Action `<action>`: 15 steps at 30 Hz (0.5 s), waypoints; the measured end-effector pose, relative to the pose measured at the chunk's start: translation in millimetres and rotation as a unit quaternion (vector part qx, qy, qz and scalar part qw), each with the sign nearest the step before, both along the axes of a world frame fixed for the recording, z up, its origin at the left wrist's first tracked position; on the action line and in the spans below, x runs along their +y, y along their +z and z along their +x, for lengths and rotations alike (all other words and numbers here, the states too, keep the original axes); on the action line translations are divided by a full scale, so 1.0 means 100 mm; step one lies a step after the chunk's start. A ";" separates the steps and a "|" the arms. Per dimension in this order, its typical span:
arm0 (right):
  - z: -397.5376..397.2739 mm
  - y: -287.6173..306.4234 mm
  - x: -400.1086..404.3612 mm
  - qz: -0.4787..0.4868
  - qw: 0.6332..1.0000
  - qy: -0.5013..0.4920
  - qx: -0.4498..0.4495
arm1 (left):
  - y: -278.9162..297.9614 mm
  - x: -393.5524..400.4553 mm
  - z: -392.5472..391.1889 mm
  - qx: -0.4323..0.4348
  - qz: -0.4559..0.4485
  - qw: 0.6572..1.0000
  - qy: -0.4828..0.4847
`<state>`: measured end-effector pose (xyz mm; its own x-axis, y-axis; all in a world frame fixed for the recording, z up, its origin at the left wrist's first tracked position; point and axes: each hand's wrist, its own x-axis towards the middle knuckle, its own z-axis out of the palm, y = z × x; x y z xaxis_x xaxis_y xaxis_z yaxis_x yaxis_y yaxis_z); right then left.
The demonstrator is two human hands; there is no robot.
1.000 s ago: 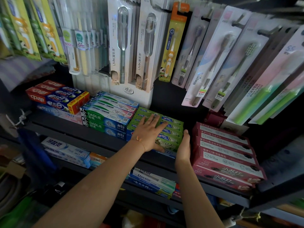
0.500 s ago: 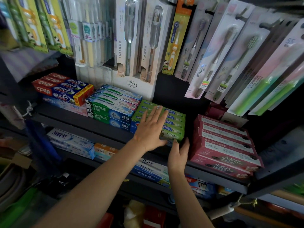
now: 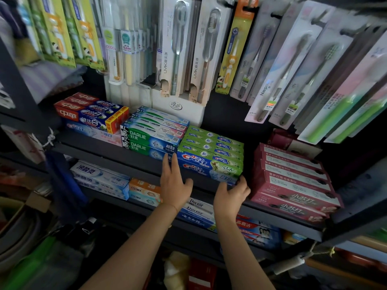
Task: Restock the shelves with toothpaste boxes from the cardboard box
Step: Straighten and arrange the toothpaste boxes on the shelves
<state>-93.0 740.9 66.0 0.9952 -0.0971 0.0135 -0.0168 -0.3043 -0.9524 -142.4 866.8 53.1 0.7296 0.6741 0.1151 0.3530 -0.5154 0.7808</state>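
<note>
Green Crest toothpaste boxes (image 3: 211, 155) stacked mid-shelf (image 3: 117, 155), between the Darlie boxes (image 3: 150, 139) and the pink boxes (image 3: 293, 181). Your left hand (image 3: 173, 185): fingers straight, tips at the stack's left end. Your right hand (image 3: 230, 197): fingers curled at its lower right corner; actual grip unclear.

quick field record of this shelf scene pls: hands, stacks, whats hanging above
left hand: straight fingers at left end of the green Crest stack
right hand: fingers curled at the stack's right front corner; grip unclear
left of Crest: Darlie stack, then red boxes
right of Crest: pink boxes, set apart by a gap
above: toothbrush packs hanging
lower shelf: more boxes
cardboard box: not identifiable
</note>
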 end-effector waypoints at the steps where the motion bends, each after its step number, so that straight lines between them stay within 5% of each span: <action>1: -0.02 -0.01 0.01 -0.003 1.000 0.004 -0.002 | -0.01 -0.01 0.00 -0.001 0.000 1.000 -0.002; 15: -0.15 -0.04 0.03 -0.038 0.998 0.045 0.004 | -0.08 -0.05 -0.07 0.057 0.045 0.996 -0.043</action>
<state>-107.6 744.1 61.7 0.9999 -0.0069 0.0091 0.0058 -0.3758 -0.9267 -149.6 861.5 44.9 0.7961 0.5991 0.0848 0.3887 -0.6138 0.6872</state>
